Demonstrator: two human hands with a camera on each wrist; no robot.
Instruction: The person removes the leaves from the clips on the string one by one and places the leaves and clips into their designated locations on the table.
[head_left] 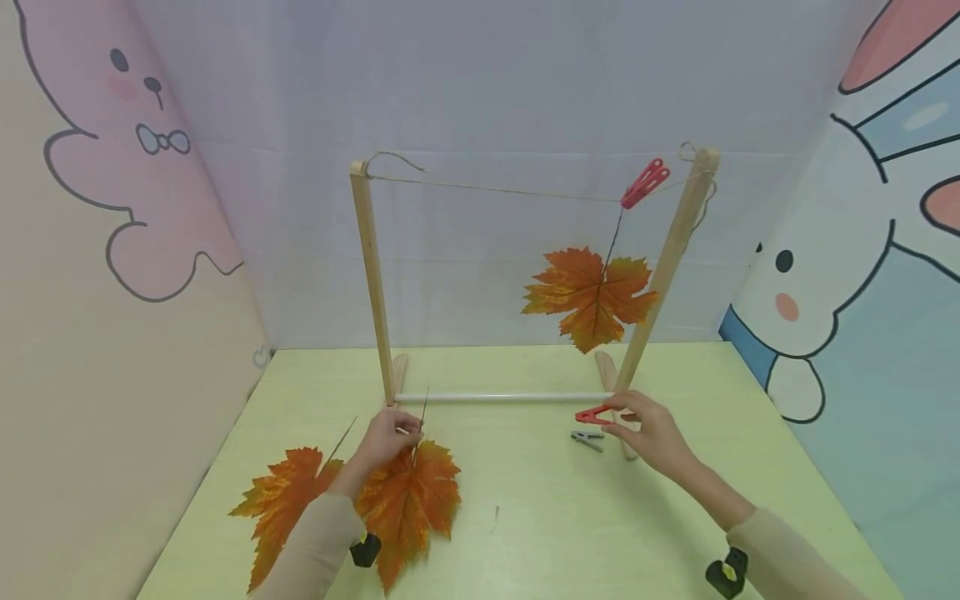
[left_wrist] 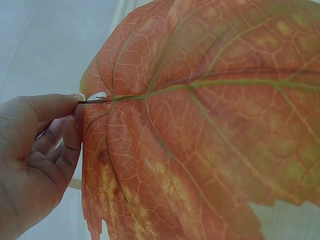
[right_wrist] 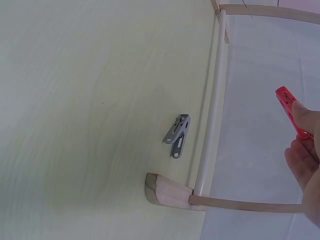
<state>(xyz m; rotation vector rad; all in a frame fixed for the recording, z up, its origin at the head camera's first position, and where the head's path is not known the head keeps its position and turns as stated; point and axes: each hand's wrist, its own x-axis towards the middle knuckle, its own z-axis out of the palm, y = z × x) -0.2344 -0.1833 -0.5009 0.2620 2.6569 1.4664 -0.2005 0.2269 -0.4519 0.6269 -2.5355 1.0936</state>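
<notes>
My left hand (head_left: 390,437) pinches the thin dark stem of an orange artificial maple leaf (head_left: 408,508), which hangs below the fingers. In the left wrist view the thumb and forefinger meet on the stem, right at the base of the leaf (left_wrist: 200,125). My right hand (head_left: 645,429) holds a red clothespin (head_left: 592,415) by its handle end, between thumb and fingers; its nose points left. Another orange leaf (head_left: 288,500) lies on the table beside the left forearm. Near the right hand, a grey clothespin (right_wrist: 177,136) lies on the table.
A wooden frame with two posts (head_left: 371,275) and a white bottom bar (head_left: 502,397) stands behind the hands. Twine (head_left: 487,189) runs between the post tops. A red clothespin (head_left: 643,185) on it holds a hanging leaf (head_left: 592,296). Cartoon-printed walls flank the table (head_left: 540,533).
</notes>
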